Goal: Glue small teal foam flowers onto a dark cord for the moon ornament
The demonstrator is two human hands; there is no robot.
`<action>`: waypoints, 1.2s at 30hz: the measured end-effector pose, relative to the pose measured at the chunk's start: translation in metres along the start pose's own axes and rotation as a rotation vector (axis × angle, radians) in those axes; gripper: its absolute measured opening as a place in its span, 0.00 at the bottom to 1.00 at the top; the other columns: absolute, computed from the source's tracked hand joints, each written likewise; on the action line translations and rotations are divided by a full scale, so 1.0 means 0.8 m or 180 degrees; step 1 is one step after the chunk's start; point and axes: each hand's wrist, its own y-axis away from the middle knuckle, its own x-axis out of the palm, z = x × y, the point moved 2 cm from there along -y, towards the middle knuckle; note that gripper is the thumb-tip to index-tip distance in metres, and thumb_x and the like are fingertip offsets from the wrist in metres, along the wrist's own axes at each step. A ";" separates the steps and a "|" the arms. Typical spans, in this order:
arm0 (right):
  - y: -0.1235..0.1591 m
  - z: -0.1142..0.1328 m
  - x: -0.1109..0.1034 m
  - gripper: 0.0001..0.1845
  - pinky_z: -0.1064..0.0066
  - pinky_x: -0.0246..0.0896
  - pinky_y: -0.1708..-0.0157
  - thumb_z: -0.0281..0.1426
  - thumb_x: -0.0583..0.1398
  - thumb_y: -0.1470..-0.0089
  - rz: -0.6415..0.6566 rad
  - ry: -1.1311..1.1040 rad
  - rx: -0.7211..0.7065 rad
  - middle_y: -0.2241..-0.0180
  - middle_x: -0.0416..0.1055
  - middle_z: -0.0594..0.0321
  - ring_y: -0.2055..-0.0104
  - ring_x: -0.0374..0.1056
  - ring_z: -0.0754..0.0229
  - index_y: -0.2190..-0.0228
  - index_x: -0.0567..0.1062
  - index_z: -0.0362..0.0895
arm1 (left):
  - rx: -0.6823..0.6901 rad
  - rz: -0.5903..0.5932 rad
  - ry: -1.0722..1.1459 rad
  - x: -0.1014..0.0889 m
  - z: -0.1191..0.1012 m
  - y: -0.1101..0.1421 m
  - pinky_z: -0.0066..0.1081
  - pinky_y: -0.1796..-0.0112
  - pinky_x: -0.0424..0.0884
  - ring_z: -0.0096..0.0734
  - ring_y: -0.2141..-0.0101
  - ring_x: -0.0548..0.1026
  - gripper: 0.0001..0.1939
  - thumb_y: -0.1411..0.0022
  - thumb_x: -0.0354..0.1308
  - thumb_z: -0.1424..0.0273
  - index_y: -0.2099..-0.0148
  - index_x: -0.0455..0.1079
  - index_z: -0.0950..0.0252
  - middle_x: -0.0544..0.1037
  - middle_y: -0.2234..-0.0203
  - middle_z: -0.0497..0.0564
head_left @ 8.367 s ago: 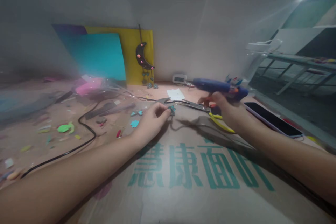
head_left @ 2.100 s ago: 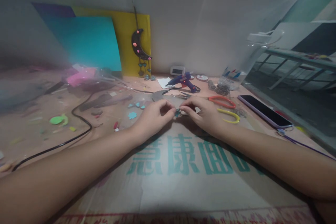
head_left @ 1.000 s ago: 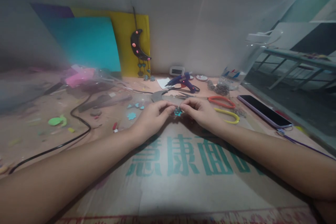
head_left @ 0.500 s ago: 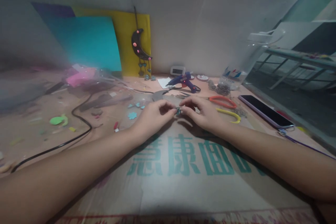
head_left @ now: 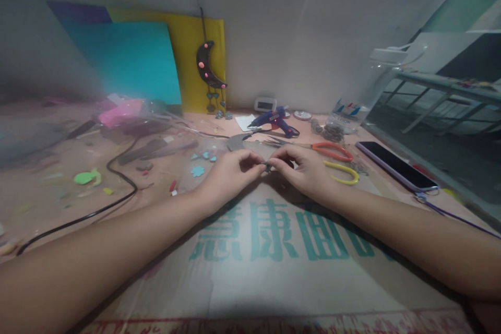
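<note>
My left hand (head_left: 235,175) and my right hand (head_left: 303,172) meet over the middle of the table, thumbs and forefingers pinched. Between the fingertips is a small teal and grey flower-shaped piece (head_left: 268,166), largely covered by the fingers. To the left of my left hand lie a light-blue flower cut-out (head_left: 198,171) and several small blue heart-like pieces (head_left: 206,155). Beyond the hands a blue glue gun (head_left: 270,118) rests on the table. Red handles (head_left: 332,152) of a plier-like tool and a yellow handle (head_left: 344,173) show beside my right hand.
A dark crescent moon ornament (head_left: 205,65) hangs before a yellow board (head_left: 188,62) at the back. A phone (head_left: 397,167) lies right, near the table edge, with a clear plastic jar (head_left: 346,117) behind. A black cord (head_left: 127,183) and coloured scraps (head_left: 84,177) spread over the left side.
Earliest, my right hand held the glue gun; it now lies at the back, and both hands pinch the flower-shaped piece. The piece's teal face, visible a second ago, is now mostly hidden.
</note>
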 end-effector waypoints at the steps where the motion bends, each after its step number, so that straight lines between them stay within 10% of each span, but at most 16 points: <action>1: 0.000 0.000 0.000 0.07 0.72 0.57 0.74 0.31 0.60 0.43 0.0006 -0.0014 0.0040 0.75 0.74 0.64 0.74 0.66 0.63 0.72 0.76 0.43 | 0.0002 0.0015 0.0022 0.000 0.000 0.000 0.30 0.61 0.70 0.32 0.65 0.77 0.08 0.38 0.57 0.66 0.62 0.75 0.64 0.81 0.67 0.48; 36: 0.003 0.000 0.001 0.06 0.74 0.59 0.72 0.31 0.60 0.42 0.0000 -0.0104 0.0011 0.73 0.75 0.65 0.72 0.69 0.64 0.70 0.75 0.43 | 0.0055 0.0053 0.0009 0.000 -0.002 0.001 0.31 0.59 0.69 0.32 0.62 0.76 0.08 0.38 0.59 0.68 0.60 0.77 0.64 0.81 0.64 0.49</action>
